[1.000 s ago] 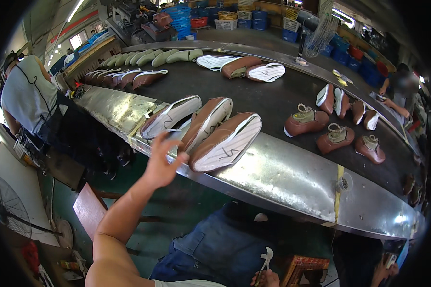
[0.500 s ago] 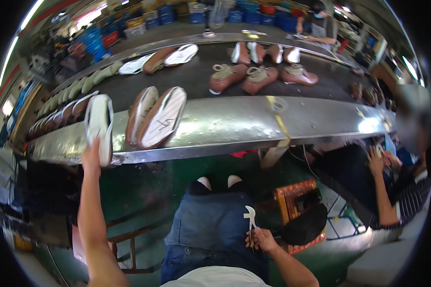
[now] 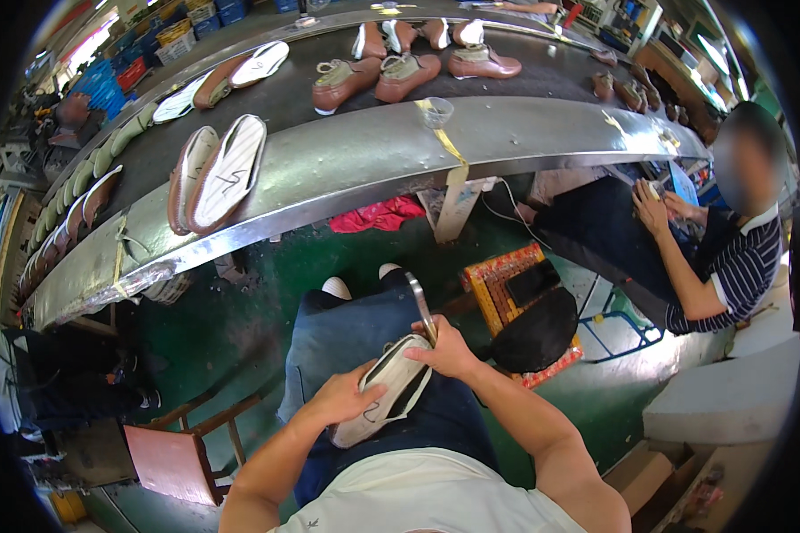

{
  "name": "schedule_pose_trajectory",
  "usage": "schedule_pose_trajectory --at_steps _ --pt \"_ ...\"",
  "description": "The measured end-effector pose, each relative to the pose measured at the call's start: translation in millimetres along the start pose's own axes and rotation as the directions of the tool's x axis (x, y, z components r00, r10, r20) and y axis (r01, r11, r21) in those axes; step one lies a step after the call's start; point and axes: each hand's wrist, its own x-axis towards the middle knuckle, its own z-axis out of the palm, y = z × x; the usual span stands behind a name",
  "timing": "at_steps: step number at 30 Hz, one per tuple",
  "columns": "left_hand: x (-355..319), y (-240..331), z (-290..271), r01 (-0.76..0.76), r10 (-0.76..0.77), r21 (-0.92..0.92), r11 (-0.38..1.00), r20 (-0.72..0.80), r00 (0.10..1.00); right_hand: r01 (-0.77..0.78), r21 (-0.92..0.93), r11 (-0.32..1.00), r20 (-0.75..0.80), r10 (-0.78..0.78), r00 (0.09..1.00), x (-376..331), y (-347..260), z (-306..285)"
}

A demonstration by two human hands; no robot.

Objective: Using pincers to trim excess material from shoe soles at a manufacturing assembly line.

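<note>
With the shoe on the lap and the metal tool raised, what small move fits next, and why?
Probably lower the metal tool to the shoe: the left hand steadies the shoe sole-up on the lap, while the right hand grips the tool at the shoe's upper end, its tip pointing away.

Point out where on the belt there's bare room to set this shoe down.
Bare belt lies right of the brown shoes, and the steel rim beside the clear cup is free. The far left row of soles and the two upturned soles crowd that side.
</note>
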Motion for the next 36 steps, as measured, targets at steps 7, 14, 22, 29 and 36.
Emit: schedule_pose_trajectory --at_steps 7,14,22,29,36 --pt "107.5 30.1 3.4 -0.239 0.255 -0.114 0.964 0.162 0.953 -0.209 -0.003 0.978 0.053 0.209 0.976 14.8 17.5 -17.0" --pt "73.9 17.7 -44.4 -0.081 0.171 -0.848 0.524 0.012 0.985 -0.044 0.112 0.993 -0.041 0.049 0.998 -15.2 -16.0 -45.1" --pt "-3.7 -3.7 -55.5 -0.484 0.275 -0.719 0.498 -0.398 0.875 -0.029 0.035 0.999 0.382 0.013 0.924 -81.3 -83.7 -26.5" --pt "-9.3 -16.8 -48.1 -0.506 0.333 -0.429 0.748 -0.418 0.845 -0.307 0.169 0.937 0.562 0.164 0.811 -82.7 -101.3 17.2" --pt "-6.2 -8.2 -39.2 -0.613 0.357 -0.401 0.681 -0.549 0.756 -0.272 0.231 0.934 0.518 0.119 0.847 -75.2 -113.7 28.5"
